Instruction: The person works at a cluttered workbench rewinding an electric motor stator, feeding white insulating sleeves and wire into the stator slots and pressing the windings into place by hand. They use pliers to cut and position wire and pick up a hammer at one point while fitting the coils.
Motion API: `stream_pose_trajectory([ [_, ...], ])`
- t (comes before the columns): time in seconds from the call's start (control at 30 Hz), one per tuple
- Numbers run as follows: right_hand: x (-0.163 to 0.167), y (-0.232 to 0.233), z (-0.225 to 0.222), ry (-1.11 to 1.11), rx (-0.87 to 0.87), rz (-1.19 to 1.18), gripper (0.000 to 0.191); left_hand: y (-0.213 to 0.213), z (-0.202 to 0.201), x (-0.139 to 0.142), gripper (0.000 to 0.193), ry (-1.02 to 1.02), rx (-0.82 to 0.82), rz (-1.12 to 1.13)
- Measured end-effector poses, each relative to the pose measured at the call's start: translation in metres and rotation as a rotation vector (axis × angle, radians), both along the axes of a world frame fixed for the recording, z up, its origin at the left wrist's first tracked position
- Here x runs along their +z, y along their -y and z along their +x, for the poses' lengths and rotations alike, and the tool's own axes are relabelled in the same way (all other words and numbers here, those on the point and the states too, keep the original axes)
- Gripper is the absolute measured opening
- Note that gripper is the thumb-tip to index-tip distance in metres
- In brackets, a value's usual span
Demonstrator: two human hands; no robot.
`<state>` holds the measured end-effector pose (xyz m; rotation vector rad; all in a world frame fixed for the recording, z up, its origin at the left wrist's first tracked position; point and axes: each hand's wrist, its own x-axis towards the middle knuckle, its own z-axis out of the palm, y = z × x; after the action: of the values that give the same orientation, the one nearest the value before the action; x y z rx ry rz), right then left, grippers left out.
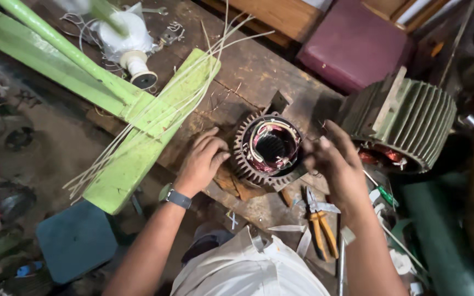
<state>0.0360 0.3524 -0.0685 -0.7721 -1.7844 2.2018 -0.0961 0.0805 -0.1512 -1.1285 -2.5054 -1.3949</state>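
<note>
Small motor stator [270, 148]: dark finned ring with copper-red windings and pale lead wires inside its bore, lying open-end up near the middle of a worn wooden bench [259, 71]; its lower edge is partly masked by wood scraps. Left hand [203, 160]: knuckles up, fingers curled loosely against the stator's left rim, touching it; whether the fingertips grip anything is hidden beneath the hand. Dark wristwatch [178, 198] on that wrist. Right hand [336, 159]: at the stator's right rim, blurred, fingers bunched as if pinching, but any fine wire between them is too small to make out. Larger finned motor housing [404, 120]: grey-green, tilted on its side just right of the right hand, reddish windings partly visible in its shadowed mouth. Orange-handled pliers [320, 219]: lying on the bench below the stator, jaws toward it. Green fan blades [138, 131]: spread across the left of the bench, upper ends cut off by the frame. Bundle of pale thin strips [154, 109]: lying across the blades. White fan hub [127, 41]: top left, blurred. Maroon cushion [357, 44]: beyond the bench, partly cut off. Blue stool [75, 238]: lower left, on a cluttered, dim floor.
</note>
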Motion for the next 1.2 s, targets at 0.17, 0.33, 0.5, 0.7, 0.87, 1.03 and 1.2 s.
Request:
stream_pose_trajectory([
  [0.17, 0.017, 0.033, 0.043, 0.323, -0.022, 0.369, 0.040, 0.034, -0.005, 0.021, 0.020, 0.200, -0.114, -0.149],
  [0.33, 0.018, 0.089, 0.039, 0.250, 0.195, 0.665, 0.029, 0.066, 0.012, 0.017, 0.022, 1.215, -0.209, 0.242],
  [0.5, 0.016, 0.128, 0.001, -0.195, 0.248, 1.215, 0.040, 0.066, 0.035, 0.011, 0.038, 1.533, -0.248, 0.627],
  [0.7, -0.002, 0.140, -0.028, 0.057, 0.441, 1.360, 0.033, 0.098, 0.027, 0.023, 0.053, 1.364, -0.218, 0.556],
  [0.87, -0.018, 0.146, -0.026, 0.004, 0.353, 1.449, 0.024, 0.190, 0.019, 0.036, 0.042, 1.040, -0.179, 0.237],
  [1.03, -0.028, 0.151, -0.020, -0.054, 0.247, 1.479, 0.024, 0.223, -0.018, 0.100, 0.026, 0.301, -0.117, 0.173],
  [1.2, -0.041, 0.151, -0.004, -0.100, 0.152, 1.425, 0.019, 0.227, -0.052, 0.115, 0.017, -0.139, 0.353, -0.029],
])
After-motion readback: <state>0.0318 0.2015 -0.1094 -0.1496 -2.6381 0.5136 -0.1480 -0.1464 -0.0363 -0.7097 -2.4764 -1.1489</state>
